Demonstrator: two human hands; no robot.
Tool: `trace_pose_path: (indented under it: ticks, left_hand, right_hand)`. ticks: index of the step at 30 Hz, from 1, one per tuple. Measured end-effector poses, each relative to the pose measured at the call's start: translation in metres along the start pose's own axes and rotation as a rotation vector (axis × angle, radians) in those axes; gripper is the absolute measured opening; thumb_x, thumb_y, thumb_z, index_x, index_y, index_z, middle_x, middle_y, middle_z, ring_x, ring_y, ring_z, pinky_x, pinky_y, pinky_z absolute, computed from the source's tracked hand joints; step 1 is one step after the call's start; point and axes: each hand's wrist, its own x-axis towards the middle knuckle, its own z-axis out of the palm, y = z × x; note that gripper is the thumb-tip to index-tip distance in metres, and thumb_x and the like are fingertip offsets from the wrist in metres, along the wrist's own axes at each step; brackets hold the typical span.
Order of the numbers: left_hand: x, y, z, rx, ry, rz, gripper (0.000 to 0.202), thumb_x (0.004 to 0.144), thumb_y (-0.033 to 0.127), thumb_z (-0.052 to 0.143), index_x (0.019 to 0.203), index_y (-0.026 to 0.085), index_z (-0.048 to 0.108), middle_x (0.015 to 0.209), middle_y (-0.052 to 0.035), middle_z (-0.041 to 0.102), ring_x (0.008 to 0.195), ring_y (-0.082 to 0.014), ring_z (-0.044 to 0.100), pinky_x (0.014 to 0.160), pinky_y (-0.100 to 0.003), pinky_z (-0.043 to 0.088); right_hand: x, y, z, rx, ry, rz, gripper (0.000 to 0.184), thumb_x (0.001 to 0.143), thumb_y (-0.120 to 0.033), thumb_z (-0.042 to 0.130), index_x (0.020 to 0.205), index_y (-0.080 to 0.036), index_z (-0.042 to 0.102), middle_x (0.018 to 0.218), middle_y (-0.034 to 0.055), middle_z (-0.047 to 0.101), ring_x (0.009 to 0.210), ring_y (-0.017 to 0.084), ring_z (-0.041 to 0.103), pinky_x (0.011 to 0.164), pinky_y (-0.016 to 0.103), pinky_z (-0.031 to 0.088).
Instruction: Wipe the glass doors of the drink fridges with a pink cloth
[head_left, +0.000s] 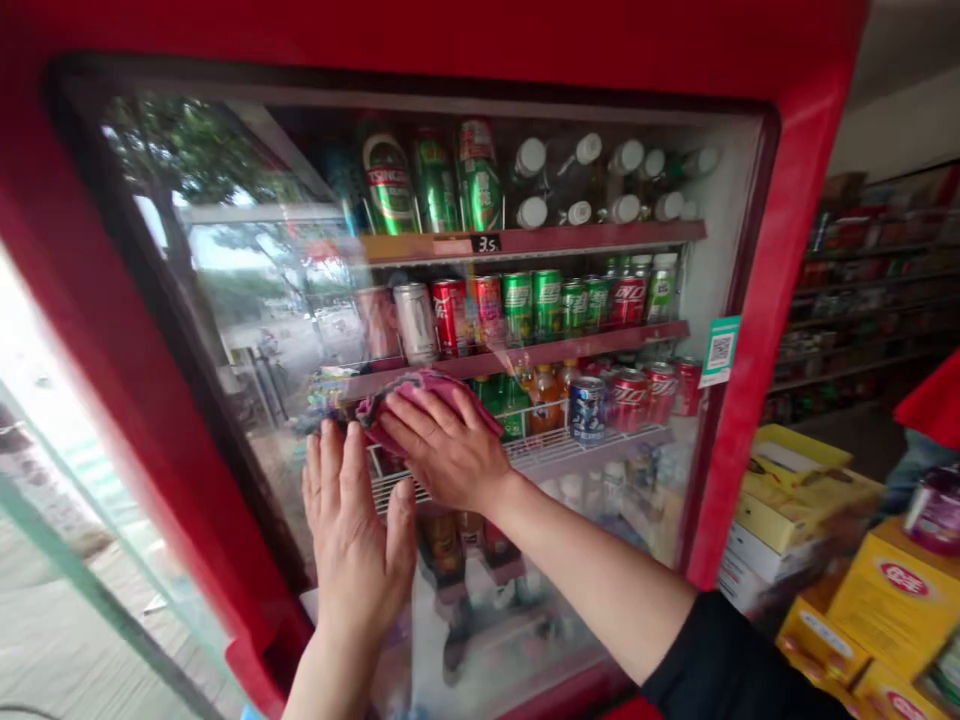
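My right hand (457, 455) lies flat over a crumpled pink cloth (431, 380) with a dark edge and presses it against the glass door (247, 300) of a red drinks fridge (799, 240). To the left and slightly lower, my left hand (352, 525) is raised with its fingers straight and the thumb apart. It holds nothing, and whether its fingertips touch the glass I cannot tell. Behind the pane, shelves carry green Tsingtao cans (390, 185), bottles with white caps (531, 157), red cola cans (628, 398) and a dark blue can (587, 407).
A green QR code sticker (721, 350) is on the door's right side. Yellow cartons (892, 590) are stacked at the lower right, near a person's red sleeve (934, 400). Stocked shop shelves (862, 270) stand behind. A green rail (97, 600) runs along the left.
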Motion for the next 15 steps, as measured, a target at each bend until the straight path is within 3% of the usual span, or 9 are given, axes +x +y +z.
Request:
trace_pose_path:
  ticks: [3, 6, 8, 10, 12, 13, 15]
  left_hand:
    - [0.005, 0.023, 0.026, -0.024, -0.027, 0.029, 0.082, 0.112, 0.041, 0.055, 0.182, 0.029, 0.016, 0.191, -0.0129, 0.015, 0.178, -0.0345, 0.010, 0.143, -0.060, 0.013]
    - [0.009, 0.043, 0.044, -0.039, -0.047, 0.045, 0.082, 0.111, 0.039, 0.056, 0.182, 0.030, 0.015, 0.191, -0.0115, 0.014, 0.178, -0.0344, 0.009, 0.143, -0.061, 0.013]
    - [0.010, 0.053, 0.052, -0.046, -0.049, 0.056, 0.082, 0.111, 0.040, 0.056, 0.182, 0.031, 0.015, 0.191, -0.0113, 0.014, 0.178, -0.0347, 0.008, 0.143, -0.061, 0.013]
    - [0.011, 0.062, 0.057, -0.048, -0.039, 0.056, 0.082, 0.111, 0.040, 0.056, 0.182, 0.031, 0.016, 0.191, -0.0116, 0.014, 0.178, -0.0353, 0.009, 0.143, -0.062, 0.014]
    - [0.013, 0.071, 0.062, -0.047, -0.040, 0.051, 0.082, 0.111, 0.041, 0.056, 0.182, 0.031, 0.016, 0.191, -0.0119, 0.014, 0.178, -0.0357, 0.009, 0.142, -0.063, 0.014]
    - [0.015, 0.075, 0.064, -0.047, -0.044, 0.053, 0.082, 0.111, 0.041, 0.056, 0.182, 0.031, 0.016, 0.191, -0.0118, 0.014, 0.178, -0.0357, 0.009, 0.143, -0.063, 0.013]
    - [0.019, 0.084, 0.071, -0.047, -0.049, 0.060, 0.083, 0.111, 0.041, 0.056, 0.182, 0.031, 0.015, 0.191, -0.0117, 0.014, 0.178, -0.0359, 0.009, 0.143, -0.063, 0.013]
  right_hand:
    - [-0.033, 0.060, -0.025, -0.100, 0.035, 0.131, 0.061, 0.113, -0.040, 0.050, 0.173, -0.026, 0.045, 0.181, 0.0013, 0.045, 0.175, 0.024, 0.024, 0.147, 0.055, 0.009]
    - [-0.061, 0.120, -0.048, -0.177, 0.099, 0.329, 0.069, 0.112, -0.041, 0.046, 0.178, -0.023, 0.035, 0.182, 0.0066, 0.042, 0.176, 0.028, 0.020, 0.145, 0.060, 0.013]
    - [-0.069, 0.147, -0.058, -0.214, 0.170, 0.509, 0.074, 0.112, -0.040, 0.041, 0.181, -0.018, 0.026, 0.185, 0.0113, 0.037, 0.177, 0.032, 0.017, 0.143, 0.064, 0.017]
    - [-0.067, 0.157, -0.062, -0.244, 0.226, 0.697, 0.076, 0.112, -0.039, 0.037, 0.182, -0.014, 0.019, 0.187, 0.0151, 0.030, 0.177, 0.036, 0.016, 0.141, 0.069, 0.019]
    - [-0.058, 0.149, -0.059, -0.243, 0.237, 0.812, 0.078, 0.112, -0.039, 0.038, 0.182, -0.011, 0.017, 0.188, 0.0175, 0.025, 0.177, 0.039, 0.012, 0.140, 0.072, 0.019]
    - [-0.052, 0.142, -0.057, -0.222, 0.213, 0.806, 0.078, 0.112, -0.039, 0.040, 0.182, -0.011, 0.018, 0.188, 0.0173, 0.025, 0.177, 0.040, 0.010, 0.140, 0.073, 0.018]
    - [-0.044, 0.126, -0.055, -0.145, 0.111, 0.654, 0.078, 0.111, -0.041, 0.045, 0.181, -0.016, 0.023, 0.188, 0.0132, 0.027, 0.177, 0.039, 0.009, 0.142, 0.071, 0.015]
